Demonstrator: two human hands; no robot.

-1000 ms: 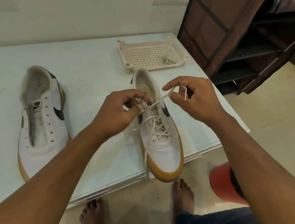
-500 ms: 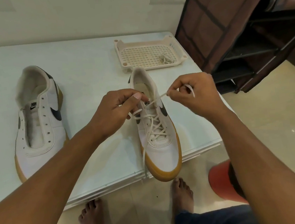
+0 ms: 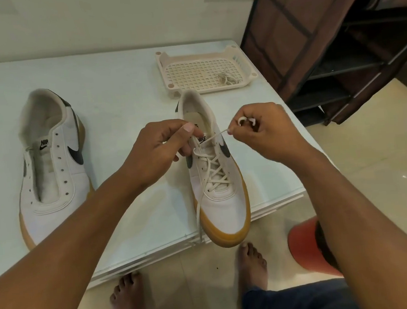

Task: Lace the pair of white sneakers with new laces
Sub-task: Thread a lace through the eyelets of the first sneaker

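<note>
Roughly halfway: the left hand [image 3: 163,152] and right hand [image 3: 264,132] each pinch the lace [image 3: 213,168] atop the nearly laced sneaker [image 3: 223,206]; the other sneaker [image 3: 54,190] waits unlaced

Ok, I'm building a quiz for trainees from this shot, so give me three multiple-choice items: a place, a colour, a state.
1. Where is the bundled spare lace? A. in the perforated tray B. inside a sneaker C. on the floor
2. What colour is the sole of the partly laced sneaker? A. black B. tan C. blue
3. What is the right hand doing? A. lying flat on the table B. gripping the tray C. pinching the sneaker's lace
Answers: A, the bundle lies on the tray's grid; B, a tan band rims the toe; C, its fingertips pinch the lace drawn taut from the sneaker.
</note>
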